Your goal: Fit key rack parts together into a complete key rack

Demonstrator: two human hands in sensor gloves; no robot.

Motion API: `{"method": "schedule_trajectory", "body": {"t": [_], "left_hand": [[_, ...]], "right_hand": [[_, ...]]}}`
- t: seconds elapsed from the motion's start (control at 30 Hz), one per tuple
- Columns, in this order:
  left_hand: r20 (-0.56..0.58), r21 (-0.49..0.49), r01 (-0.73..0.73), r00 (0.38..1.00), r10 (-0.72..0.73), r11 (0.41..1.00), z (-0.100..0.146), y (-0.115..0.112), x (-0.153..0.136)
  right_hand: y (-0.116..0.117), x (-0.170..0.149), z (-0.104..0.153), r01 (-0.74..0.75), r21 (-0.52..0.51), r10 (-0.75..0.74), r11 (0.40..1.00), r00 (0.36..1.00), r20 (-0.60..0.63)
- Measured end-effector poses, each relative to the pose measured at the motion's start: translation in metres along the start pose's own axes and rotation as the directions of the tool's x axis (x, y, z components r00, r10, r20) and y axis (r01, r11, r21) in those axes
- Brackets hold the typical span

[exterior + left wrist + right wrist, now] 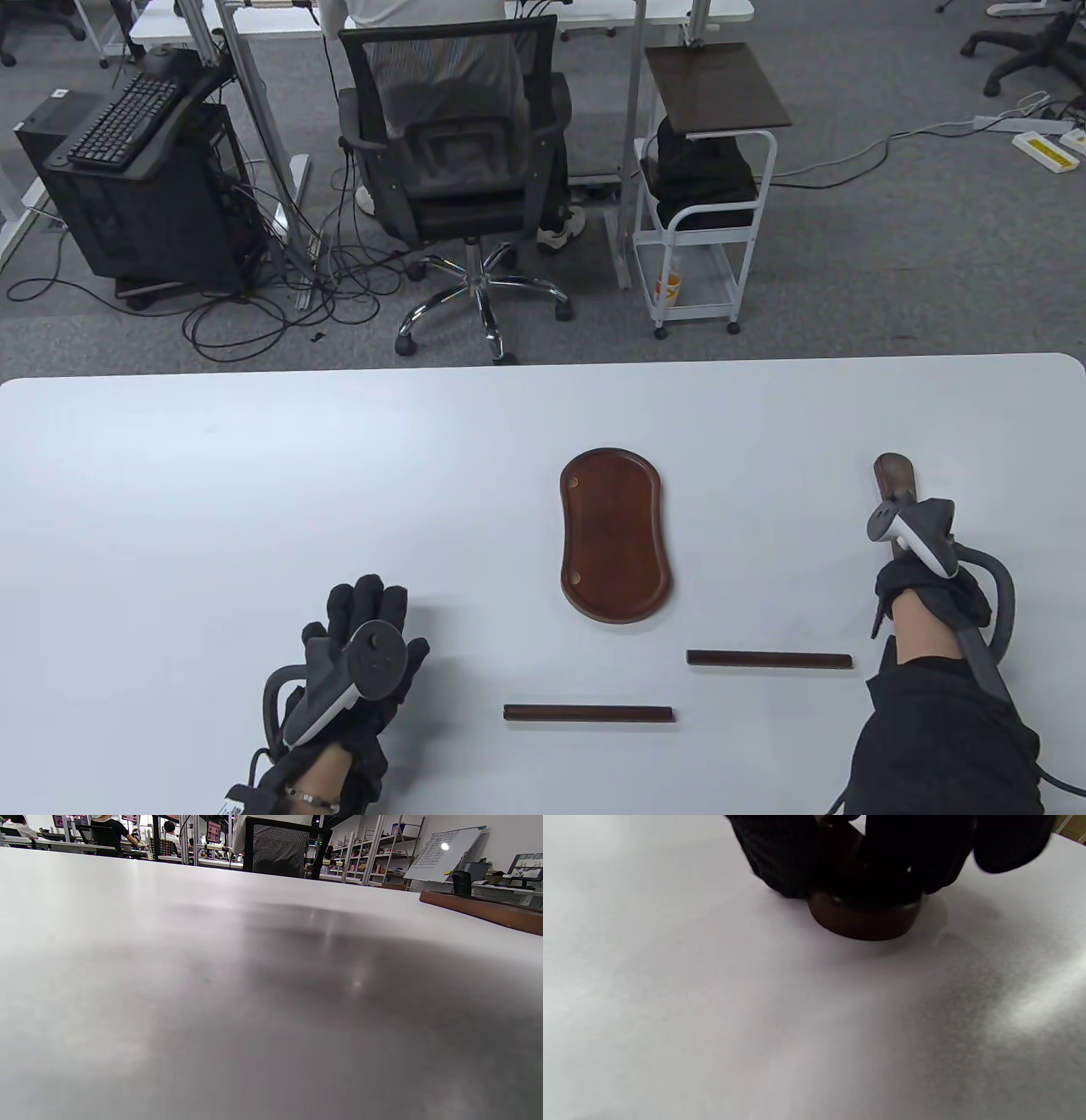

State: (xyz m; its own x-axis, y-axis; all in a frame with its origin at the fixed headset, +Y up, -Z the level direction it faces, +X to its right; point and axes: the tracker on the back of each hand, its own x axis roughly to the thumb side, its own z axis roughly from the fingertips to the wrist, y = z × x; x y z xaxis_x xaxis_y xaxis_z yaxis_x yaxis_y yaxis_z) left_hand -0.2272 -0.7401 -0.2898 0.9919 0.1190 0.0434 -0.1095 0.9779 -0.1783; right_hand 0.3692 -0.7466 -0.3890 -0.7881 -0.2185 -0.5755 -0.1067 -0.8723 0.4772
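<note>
A dark wooden oval base tray (617, 536) lies flat mid-table; its edge shows in the left wrist view (488, 910). Two dark wooden rods lie in front of it: one (589, 714) to the left, one (769, 659) to the right. My right hand (920, 543) grips a rounded wooden bar (892, 477) at the table's right; in the right wrist view my gloved fingers (780, 853) wrap the bar's rounded end (865, 916), which sits on the table. My left hand (365, 645) rests flat on the table, fingers spread, holding nothing.
The white table (254, 509) ends at a far edge, with an office chair (462, 161) and a white cart (704, 195) on the floor beyond. Both forearms come in from the bottom edge.
</note>
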Motion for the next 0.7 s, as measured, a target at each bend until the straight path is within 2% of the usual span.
{"method": "schedule_trajectory", "body": {"t": [0.13, 0.33, 0.47, 0.57, 0.7], "left_hand": [[0.001, -0.002, 0.001, 1.0, -0.001, 1.0, 0.0, 0.0, 0.0], [0.005, 0.001, -0.004, 1.0, 0.004, 1.0, 0.0, -0.001, 0.0], [0.011, 0.005, -0.011, 1.0, 0.011, 1.0, -0.001, -0.001, 0.0], [0.019, 0.006, -0.012, 1.0, 0.012, 1.0, 0.0, -0.002, 0.002], [0.03, 0.013, -0.018, 0.999, 0.017, 1.0, 0.001, -0.001, 0.004]], "right_hand": [[0.001, 0.0, 0.004, -0.022, -0.054, 0.023, 0.998, 1.0, 0.009], [-0.012, -0.005, 0.018, 0.107, -0.163, -0.095, 0.981, 0.992, 0.081], [-0.025, -0.007, 0.04, 0.199, -0.258, -0.149, 0.945, 0.968, 0.201], [-0.029, -0.005, 0.059, 0.238, -0.286, -0.151, 0.928, 0.943, 0.296], [-0.029, 0.002, 0.091, 0.354, -0.309, -0.192, 0.883, 0.872, 0.451]]}}
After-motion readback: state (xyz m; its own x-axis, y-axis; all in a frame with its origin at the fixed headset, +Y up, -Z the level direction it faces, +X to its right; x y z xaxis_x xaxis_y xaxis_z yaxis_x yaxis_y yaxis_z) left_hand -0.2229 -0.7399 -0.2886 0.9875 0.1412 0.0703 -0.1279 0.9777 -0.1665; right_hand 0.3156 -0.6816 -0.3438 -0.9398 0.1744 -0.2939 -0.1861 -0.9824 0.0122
